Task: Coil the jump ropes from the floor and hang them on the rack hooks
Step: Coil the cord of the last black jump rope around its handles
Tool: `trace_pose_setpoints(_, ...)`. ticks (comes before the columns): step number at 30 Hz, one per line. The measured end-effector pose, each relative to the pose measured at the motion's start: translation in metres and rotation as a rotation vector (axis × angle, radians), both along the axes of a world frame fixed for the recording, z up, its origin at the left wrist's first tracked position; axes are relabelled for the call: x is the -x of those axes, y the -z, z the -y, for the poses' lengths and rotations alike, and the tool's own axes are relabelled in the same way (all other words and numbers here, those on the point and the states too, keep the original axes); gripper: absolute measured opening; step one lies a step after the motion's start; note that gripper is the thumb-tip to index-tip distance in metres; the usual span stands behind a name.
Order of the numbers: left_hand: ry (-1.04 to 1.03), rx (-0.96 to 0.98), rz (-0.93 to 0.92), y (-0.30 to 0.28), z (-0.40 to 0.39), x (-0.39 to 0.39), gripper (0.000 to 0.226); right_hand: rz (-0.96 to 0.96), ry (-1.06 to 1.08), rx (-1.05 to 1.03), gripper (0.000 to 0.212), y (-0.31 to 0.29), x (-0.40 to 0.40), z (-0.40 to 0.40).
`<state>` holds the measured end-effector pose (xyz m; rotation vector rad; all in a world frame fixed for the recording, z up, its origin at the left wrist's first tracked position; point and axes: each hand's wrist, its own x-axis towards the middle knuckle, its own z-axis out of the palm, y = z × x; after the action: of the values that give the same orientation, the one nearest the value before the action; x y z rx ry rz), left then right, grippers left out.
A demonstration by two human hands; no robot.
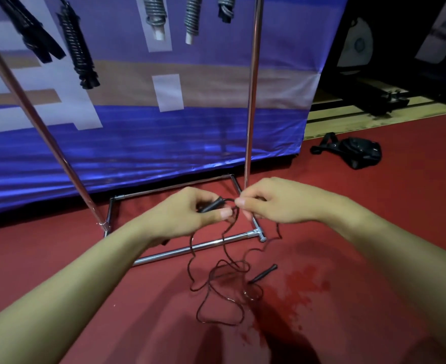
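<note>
The left hand (190, 214) grips one black handle (211, 205) of the jump rope (224, 285), and the right hand (271, 203) pinches the cord just beside it. The cord trails toward six o'clock in loose tangles on the red floor (361, 258) (its other handle (262, 273) lies there), in front of the rack (253, 88).

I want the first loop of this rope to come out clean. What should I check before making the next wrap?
1. Left hand grips one handle: ok.
2. Right hand pinches the cord near that handle: ok.
3. Slack free of knots: not ok, it lies tangled on the floor.
4. Other handle free: ok, loose on the floor.
5. Cord clear of the rack base: not ok, it crosses the bar.
</note>
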<state>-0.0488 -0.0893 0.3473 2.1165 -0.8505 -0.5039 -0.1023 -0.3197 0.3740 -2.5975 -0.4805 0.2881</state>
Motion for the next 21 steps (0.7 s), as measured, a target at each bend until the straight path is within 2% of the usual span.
trace_pose_setpoints(2,0.040,0.013,0.052,0.000,0.006,0.004,0.027,0.044,0.023,-0.057,0.041,-0.001,0.000,-0.006)
trace_pose_setpoints(4,-0.013,0.021,0.117,-0.004,0.001,-0.003,0.028,-0.028,0.030,-0.068,0.045,-0.001,0.000,-0.002)
trace_pose_setpoints(8,-0.155,-0.109,0.244,-0.011,-0.034,-0.032,0.027,-0.168,0.081,0.064,0.060,0.007,0.000,0.023)
trace_pose_setpoints(10,-0.145,-0.177,0.210,-0.009,-0.045,-0.033,0.023,-0.168,0.074,-0.009,0.058,0.009,0.000,0.025)
trace_pose_setpoints(12,-0.127,-0.091,0.107,-0.006,-0.041,-0.023,0.017,-0.173,0.051,-0.141,0.050,0.004,0.001,0.015)
trace_pose_setpoints(13,-0.124,-0.017,0.023,-0.006,-0.033,-0.016,0.017,-0.151,0.036,-0.152,0.047,0.001,0.001,0.008)
trace_pose_setpoints(15,-0.087,0.084,-0.117,-0.009,-0.017,-0.003,0.022,-0.061,-0.006,-0.032,0.043,-0.002,0.000,-0.003)
trace_pose_setpoints(17,-0.025,0.099,-0.092,-0.009,-0.005,0.004,0.019,-0.018,-0.032,0.076,0.039,-0.001,-0.002,-0.008)
trace_pose_setpoints(19,0.004,0.047,0.011,-0.008,-0.001,0.004,0.022,-0.042,-0.033,0.056,0.038,0.001,-0.002,-0.007)
trace_pose_setpoints(21,0.028,-0.028,0.013,-0.011,-0.005,0.001,0.030,-0.082,-0.044,0.005,0.040,0.002,0.000,-0.005)
